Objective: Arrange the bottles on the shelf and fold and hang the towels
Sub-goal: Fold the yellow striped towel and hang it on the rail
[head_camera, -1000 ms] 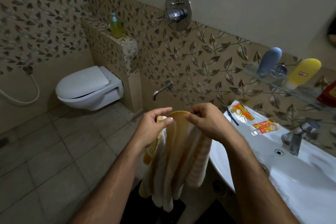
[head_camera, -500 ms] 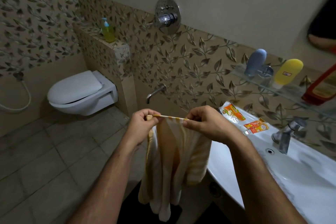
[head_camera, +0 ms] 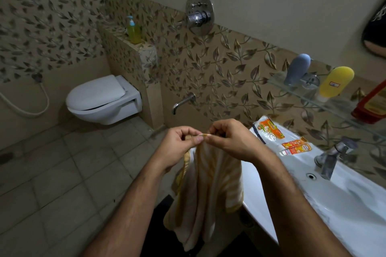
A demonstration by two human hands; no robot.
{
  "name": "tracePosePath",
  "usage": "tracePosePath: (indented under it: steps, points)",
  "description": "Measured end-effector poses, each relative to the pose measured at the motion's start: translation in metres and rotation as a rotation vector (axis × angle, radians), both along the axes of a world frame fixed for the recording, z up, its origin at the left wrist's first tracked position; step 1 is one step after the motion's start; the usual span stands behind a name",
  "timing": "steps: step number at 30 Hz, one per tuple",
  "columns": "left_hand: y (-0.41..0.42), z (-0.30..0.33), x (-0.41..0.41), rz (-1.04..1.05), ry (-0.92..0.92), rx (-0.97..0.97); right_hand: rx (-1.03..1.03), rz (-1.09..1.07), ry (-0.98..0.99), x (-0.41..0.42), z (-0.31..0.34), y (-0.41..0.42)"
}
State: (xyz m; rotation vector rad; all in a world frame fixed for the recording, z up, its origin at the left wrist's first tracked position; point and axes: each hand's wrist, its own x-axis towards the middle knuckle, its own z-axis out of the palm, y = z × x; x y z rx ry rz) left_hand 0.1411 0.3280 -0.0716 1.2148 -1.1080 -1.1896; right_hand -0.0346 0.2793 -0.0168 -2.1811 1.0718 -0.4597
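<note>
A yellow and white striped towel [head_camera: 208, 190] hangs in front of me over the floor, beside the sink. My left hand [head_camera: 177, 146] and my right hand [head_camera: 229, 142] both pinch its top edge, fingertips almost touching. On the glass shelf [head_camera: 338, 102] at the right stand a grey-blue bottle [head_camera: 297, 69], a yellow bottle [head_camera: 336, 80] and a red bottle [head_camera: 370, 104], the last partly cut off by the frame edge.
A white sink [head_camera: 334, 200] with a chrome tap [head_camera: 332, 158] fills the lower right; orange packets [head_camera: 271, 127] lie on its rim. A toilet [head_camera: 102, 100] hangs at the left wall. A green soap dispenser [head_camera: 133, 31] stands on the ledge. A wall spout [head_camera: 183, 102] juts out.
My hands have come together along the towel's top edge, so the stretch of edge held taut between them half a second ago is now gathered into a short bit.
</note>
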Motion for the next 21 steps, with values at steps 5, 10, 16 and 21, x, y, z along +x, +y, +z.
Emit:
tracePosePath:
  steps: [5,10,16,21]
  points:
    - [0.001,-0.007,0.004,0.282,-0.111,0.035,0.010,-0.019,0.047,-0.020,0.001,0.002]
    - [0.011,-0.009,-0.015,0.079,-0.045,0.016,-0.006,-0.022,0.006,-0.030,0.001,0.003]
    - [0.021,-0.010,-0.033,0.047,-0.080,-0.051,0.009,0.070,0.016,-0.032,-0.012,0.007]
    - [0.028,-0.015,-0.033,-0.071,-0.154,-0.010,0.041,0.110,-0.018,-0.035,-0.019,0.011]
